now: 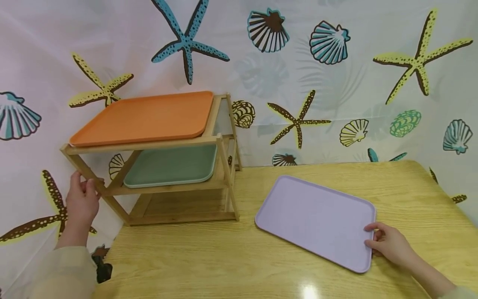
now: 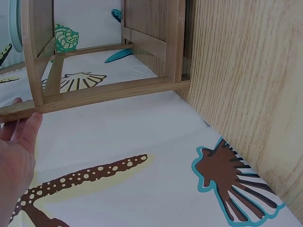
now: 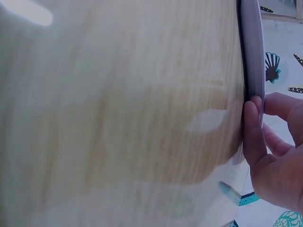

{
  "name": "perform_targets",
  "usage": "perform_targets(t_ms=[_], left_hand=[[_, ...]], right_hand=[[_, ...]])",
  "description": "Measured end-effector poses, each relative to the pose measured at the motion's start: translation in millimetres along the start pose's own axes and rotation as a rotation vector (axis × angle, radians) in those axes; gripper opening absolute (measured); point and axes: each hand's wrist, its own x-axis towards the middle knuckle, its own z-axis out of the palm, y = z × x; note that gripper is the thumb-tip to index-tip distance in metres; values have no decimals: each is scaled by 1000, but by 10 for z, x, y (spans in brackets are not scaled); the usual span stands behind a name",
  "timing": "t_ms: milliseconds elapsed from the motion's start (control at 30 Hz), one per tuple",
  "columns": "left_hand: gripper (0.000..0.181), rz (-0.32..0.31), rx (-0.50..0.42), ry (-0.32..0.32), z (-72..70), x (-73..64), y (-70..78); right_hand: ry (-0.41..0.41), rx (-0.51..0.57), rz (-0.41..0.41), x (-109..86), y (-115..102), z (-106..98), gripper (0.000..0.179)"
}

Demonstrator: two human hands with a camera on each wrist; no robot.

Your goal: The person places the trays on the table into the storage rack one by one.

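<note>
A wooden rack (image 1: 175, 189) stands at the left of the table, tilted-looking at its slanted side posts. On its top level lies an orange tray (image 1: 149, 118), and a grey-green tray (image 1: 175, 166) sits on the level below. My left hand (image 1: 82, 203) grips the rack's front left post, with thumb and fingers around the wood (image 2: 109, 96) in the left wrist view. To the right, a lavender tray (image 1: 317, 224) is at the table surface. My right hand (image 1: 396, 247) pinches its right edge between thumb and fingers; the right wrist view shows the tray's rim (image 3: 252, 52) edge-on.
The wood-grain table (image 1: 186, 257) spreads under the rack and the lavender tray. Behind and at the sides hangs a white cloth (image 1: 269, 79) printed with starfish and shells. A small dark object (image 1: 103, 272) is beside the left sleeve.
</note>
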Motion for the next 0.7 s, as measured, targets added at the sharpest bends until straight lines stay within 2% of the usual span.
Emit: perform_targets(t_ms=[167, 300, 433, 567, 700], left_hand=[[47, -14, -18, -19, 19, -6, -4], [46, -11, 0, -9, 14, 3, -11], [46, -6, 12, 0, 2, 13, -17], [46, -11, -9, -6, 3, 16, -22], [45, -10, -5, -2, 10, 17, -27]], right_hand=[[32, 28, 14, 1, -30, -2, 33], [48, 50, 23, 9, -45, -12, 34], [-7, 192, 55, 19, -29, -28, 38], [-90, 385, 69, 12, -1, -35, 41], [-133, 567, 72, -14, 28, -40, 33]])
